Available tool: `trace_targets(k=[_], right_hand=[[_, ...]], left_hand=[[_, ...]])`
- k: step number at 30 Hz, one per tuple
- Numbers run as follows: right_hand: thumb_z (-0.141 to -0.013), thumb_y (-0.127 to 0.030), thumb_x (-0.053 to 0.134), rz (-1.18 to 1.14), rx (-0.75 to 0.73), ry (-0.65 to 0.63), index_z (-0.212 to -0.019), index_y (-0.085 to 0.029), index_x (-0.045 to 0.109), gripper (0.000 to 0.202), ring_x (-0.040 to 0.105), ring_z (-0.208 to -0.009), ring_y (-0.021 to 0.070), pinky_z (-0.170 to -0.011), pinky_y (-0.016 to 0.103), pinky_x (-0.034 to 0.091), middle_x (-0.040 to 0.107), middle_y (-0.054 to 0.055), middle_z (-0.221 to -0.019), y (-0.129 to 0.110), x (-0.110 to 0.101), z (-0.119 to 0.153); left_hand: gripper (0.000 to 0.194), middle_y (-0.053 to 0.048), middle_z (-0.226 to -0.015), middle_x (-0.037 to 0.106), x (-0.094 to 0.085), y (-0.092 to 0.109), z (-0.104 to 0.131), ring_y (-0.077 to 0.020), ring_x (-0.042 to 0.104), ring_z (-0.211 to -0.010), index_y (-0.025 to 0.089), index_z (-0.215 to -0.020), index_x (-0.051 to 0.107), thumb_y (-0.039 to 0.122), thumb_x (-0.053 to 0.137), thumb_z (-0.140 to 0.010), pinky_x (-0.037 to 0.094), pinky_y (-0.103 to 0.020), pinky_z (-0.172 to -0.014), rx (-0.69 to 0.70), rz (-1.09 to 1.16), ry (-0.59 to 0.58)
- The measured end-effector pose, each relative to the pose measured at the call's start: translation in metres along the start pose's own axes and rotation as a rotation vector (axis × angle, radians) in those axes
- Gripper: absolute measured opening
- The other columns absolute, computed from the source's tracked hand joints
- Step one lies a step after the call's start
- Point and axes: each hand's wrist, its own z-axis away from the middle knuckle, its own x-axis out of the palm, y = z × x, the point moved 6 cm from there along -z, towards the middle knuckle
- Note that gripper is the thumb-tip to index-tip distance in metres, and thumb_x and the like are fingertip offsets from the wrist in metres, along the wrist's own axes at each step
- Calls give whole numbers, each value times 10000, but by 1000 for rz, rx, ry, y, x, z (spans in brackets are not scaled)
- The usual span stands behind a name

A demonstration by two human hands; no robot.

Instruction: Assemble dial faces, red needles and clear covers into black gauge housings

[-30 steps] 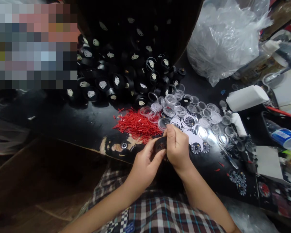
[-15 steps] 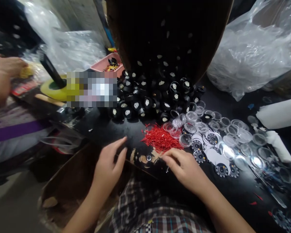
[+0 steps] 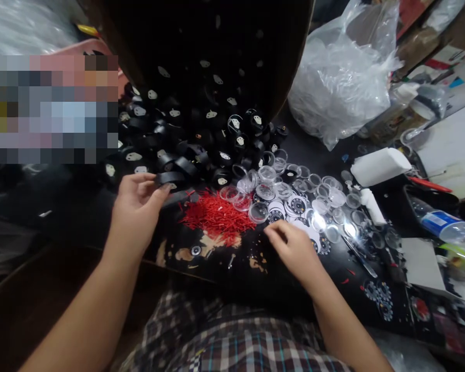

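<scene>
My left hand has its thumb and fingers on a black round gauge housing with a pale plate on it, at the near edge of a heap of similar black housings. My right hand is curled, thumb and fingertips together, just in front of the printed dial discs; whatever may be between the fingertips is too small to make out. A pile of thin red pointers lies between my hands. Clear plastic ring covers lie behind and beside the dials.
A small round dial-like piece lies on the worn table edge. Tweezers rest at the right, near white rolls. A clear plastic bag stands behind, and a bottle lies far right. The upper left is pixelated.
My left hand has gone forward from the table edge to the heap and taken hold of a black housing. My right hand has moved rightward, toward the dial discs. The view has swung right.
</scene>
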Motion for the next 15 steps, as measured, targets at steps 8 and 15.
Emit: trace_targets(k=[8, 15], right_hand=[[-817, -287, 669, 259, 93, 179, -1149, -173, 603, 358, 586, -1062, 301, -903, 443, 446, 603, 129, -1138, 32, -13, -26], [-862, -446, 584, -162, 173, 236, -886, -194, 704, 280, 590, -670, 184, -663, 302, 443, 646, 4, -687, 58, -29, -26]], left_hand=[[233, -58, -971, 746, 18, -7, 59, -194, 717, -810, 269, -1052, 553, 188, 620, -844, 588, -291, -727, -353, 569, -21], [374, -124, -1143, 718, 45, -13, 114, -154, 656, -756, 192, -1133, 669, 472, 579, -902, 567, -232, -628, -648, 646, -172]])
